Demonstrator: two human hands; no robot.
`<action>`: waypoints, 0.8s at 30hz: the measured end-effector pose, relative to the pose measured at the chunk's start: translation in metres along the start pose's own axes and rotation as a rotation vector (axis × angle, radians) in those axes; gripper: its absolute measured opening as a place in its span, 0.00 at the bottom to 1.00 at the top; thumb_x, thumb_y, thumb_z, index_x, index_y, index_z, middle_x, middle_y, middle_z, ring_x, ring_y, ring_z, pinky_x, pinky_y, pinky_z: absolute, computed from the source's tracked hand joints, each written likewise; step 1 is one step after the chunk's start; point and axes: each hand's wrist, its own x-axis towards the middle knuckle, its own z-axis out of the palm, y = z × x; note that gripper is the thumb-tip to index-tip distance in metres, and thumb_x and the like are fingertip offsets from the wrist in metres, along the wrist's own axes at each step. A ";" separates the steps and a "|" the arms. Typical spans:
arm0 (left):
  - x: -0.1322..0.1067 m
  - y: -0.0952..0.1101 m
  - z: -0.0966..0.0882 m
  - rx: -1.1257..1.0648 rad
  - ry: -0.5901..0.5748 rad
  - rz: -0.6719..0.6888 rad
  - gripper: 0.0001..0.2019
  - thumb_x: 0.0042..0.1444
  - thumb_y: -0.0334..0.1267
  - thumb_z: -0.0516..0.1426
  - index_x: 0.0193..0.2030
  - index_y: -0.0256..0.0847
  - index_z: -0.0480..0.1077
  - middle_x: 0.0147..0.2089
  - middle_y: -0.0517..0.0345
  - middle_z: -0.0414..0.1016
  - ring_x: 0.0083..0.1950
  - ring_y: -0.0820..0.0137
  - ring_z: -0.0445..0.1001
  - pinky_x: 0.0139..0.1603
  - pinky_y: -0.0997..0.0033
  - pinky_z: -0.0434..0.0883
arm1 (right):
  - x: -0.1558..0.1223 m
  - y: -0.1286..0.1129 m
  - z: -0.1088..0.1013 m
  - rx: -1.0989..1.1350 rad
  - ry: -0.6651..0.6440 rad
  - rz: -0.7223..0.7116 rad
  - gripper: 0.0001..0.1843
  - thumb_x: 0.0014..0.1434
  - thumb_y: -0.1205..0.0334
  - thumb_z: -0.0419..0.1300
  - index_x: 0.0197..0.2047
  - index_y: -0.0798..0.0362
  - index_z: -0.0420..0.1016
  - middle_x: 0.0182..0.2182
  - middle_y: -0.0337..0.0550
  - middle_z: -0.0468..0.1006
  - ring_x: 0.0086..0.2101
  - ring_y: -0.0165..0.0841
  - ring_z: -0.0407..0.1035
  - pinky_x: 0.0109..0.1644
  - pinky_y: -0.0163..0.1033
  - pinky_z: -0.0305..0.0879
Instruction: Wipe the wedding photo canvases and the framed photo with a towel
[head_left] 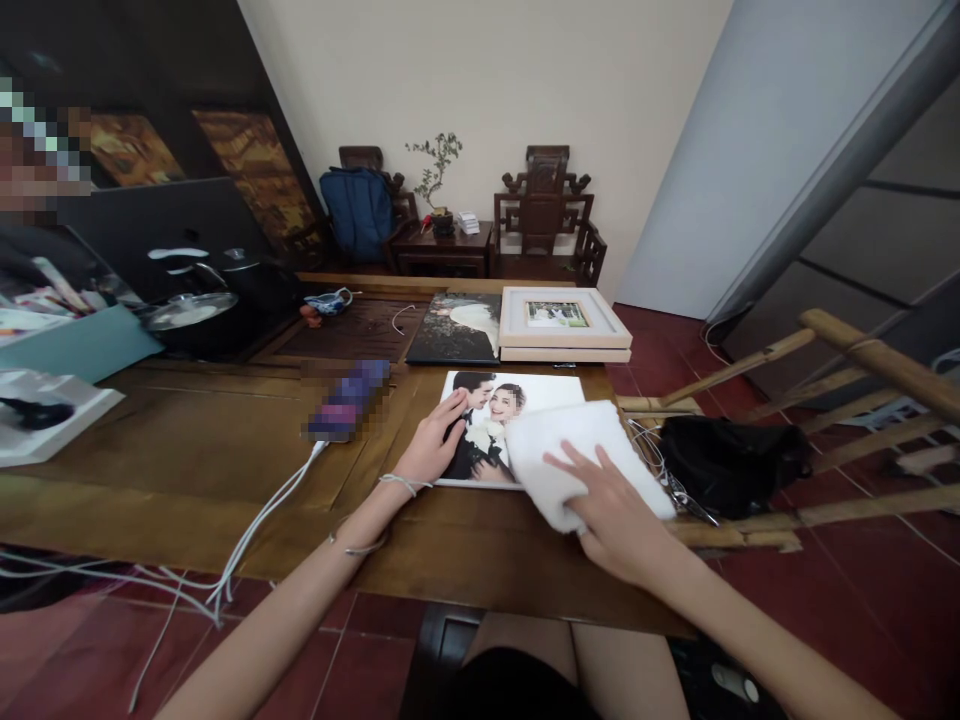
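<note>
A photo panel (457, 470) of a couple in wedding clothes lies face up on the wooden table (405, 540). My left hand (431, 442) rests on the panel's left edge, fingers stretched out flat. Over the panel's right part lies a folded white towel (540, 455), which also hangs past its right edge. My right hand (611, 515) presses on this towel with some fingers spread, and the thumb side is tucked against a fold. The towel hides the panel's lower right corner.
Behind the panel are a dark photo panel (442, 335) and stacked pale wooden frames (566, 335). A phone (349, 400) with a white cable (281, 505) is at left. A black bag (731, 465) sits by a bamboo rack (862, 350) at right.
</note>
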 end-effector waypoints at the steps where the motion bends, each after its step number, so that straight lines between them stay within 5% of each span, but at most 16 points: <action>1: 0.000 0.000 0.000 0.001 -0.002 0.002 0.21 0.61 0.38 0.46 0.59 0.36 0.62 0.64 0.49 0.59 0.66 0.64 0.54 0.66 0.57 0.53 | 0.012 0.010 -0.001 -0.007 0.013 0.023 0.22 0.41 0.77 0.49 0.37 0.55 0.76 0.61 0.49 0.59 0.63 0.47 0.42 0.62 0.62 0.39; 5: 0.000 0.001 -0.001 0.008 -0.005 0.003 0.21 0.61 0.39 0.46 0.60 0.36 0.62 0.64 0.50 0.58 0.66 0.65 0.54 0.66 0.57 0.53 | 0.063 0.052 -0.008 -0.059 0.068 0.117 0.23 0.44 0.75 0.49 0.43 0.60 0.74 0.55 0.61 0.66 0.59 0.49 0.52 0.59 0.60 0.47; 11: 0.000 0.002 -0.001 0.004 0.000 -0.011 0.21 0.61 0.38 0.46 0.59 0.35 0.62 0.64 0.49 0.58 0.66 0.66 0.55 0.66 0.58 0.53 | 0.099 0.083 -0.014 -0.068 0.106 0.141 0.24 0.45 0.76 0.46 0.44 0.59 0.72 0.49 0.59 0.72 0.54 0.47 0.61 0.55 0.53 0.56; 15: 0.000 0.002 0.001 0.002 0.018 -0.020 0.21 0.61 0.38 0.46 0.59 0.34 0.63 0.64 0.48 0.59 0.66 0.66 0.55 0.66 0.59 0.53 | 0.074 0.067 -0.003 -0.072 0.098 0.127 0.24 0.44 0.76 0.47 0.44 0.61 0.72 0.55 0.60 0.66 0.60 0.47 0.50 0.60 0.58 0.47; 24: 0.001 0.003 0.001 -0.001 0.014 -0.014 0.21 0.61 0.38 0.46 0.59 0.35 0.63 0.64 0.49 0.59 0.66 0.64 0.55 0.66 0.57 0.52 | -0.029 -0.022 0.014 -0.001 0.039 0.001 0.16 0.37 0.77 0.50 0.27 0.55 0.75 0.63 0.48 0.53 0.63 0.50 0.35 0.62 0.64 0.32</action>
